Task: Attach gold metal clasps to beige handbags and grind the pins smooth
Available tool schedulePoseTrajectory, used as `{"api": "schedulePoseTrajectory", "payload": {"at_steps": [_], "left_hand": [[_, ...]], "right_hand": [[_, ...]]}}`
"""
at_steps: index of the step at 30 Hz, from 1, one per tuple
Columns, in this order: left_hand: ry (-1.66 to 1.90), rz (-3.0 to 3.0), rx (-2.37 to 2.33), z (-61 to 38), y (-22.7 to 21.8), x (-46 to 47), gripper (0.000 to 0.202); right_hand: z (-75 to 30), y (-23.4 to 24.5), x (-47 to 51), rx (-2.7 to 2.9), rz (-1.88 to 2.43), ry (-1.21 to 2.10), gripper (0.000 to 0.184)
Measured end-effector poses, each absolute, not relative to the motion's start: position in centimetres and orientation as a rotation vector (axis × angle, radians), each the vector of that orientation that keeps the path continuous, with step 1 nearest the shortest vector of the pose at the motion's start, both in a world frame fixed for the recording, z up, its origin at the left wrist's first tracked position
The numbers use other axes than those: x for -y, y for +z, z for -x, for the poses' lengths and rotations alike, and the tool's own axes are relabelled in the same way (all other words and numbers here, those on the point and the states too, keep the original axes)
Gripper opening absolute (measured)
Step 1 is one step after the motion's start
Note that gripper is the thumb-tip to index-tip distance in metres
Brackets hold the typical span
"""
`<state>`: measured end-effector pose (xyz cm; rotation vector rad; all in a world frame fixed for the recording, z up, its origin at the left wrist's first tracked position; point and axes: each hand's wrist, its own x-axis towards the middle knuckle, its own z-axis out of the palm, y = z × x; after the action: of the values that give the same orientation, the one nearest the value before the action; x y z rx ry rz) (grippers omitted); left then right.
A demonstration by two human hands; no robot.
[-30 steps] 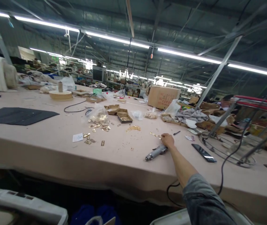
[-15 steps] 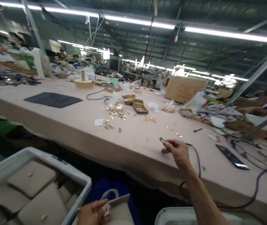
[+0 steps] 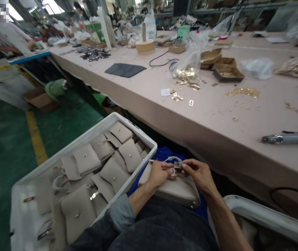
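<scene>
A beige handbag (image 3: 181, 191) lies on my lap over blue cloth (image 3: 164, 153). My left hand (image 3: 158, 175) is closed on the bag's pale flap tab (image 3: 173, 172), pinching it between thumb and fingers. In the fingertips of my right hand (image 3: 199, 174) is a small metal plate (image 3: 177, 165) with a slot, held right at the tab. Whether the plate is around the tab or only touching it, I cannot tell. A wrapped handle (image 3: 174, 158) arches just behind the fingers.
Left of me stands a white crate (image 3: 151, 148) filled with beige bags. On the long table (image 3: 149, 94) lie gold metal plates (image 3: 191, 103), small gold parts (image 3: 244, 92), cardboard trays and an electric screwdriver (image 3: 287, 138). Another white bin (image 3: 258, 207) is at right. A person works far left.
My right hand has come from the table down to the bag, bringing the metal plate to the tab in my left hand. My view has turned left and downward.
</scene>
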<state>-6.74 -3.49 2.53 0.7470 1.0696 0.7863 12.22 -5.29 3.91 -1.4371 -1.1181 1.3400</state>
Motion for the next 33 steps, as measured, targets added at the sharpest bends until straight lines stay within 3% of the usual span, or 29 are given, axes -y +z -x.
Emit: {"api": "schedulePoseTrajectory", "payload": {"at_steps": [13,28,33], "left_hand": [[0.866,-0.698,-1.111,6.4,1.4,3.1,0.043],[0.860,-0.628,-1.121,6.3,1.7,3.0,0.036],[0.857,-0.635,-1.108,6.3,1.5,3.1,0.037]], "right_hand": [[-11.9,2.8,6.0,1.281,1.586,1.321,0.026],[-10.8,2.1,6.3,1.002,1.427,1.494,0.043],[-10.4,2.8,6.6,1.056,1.498,1.296,0.038]]}}
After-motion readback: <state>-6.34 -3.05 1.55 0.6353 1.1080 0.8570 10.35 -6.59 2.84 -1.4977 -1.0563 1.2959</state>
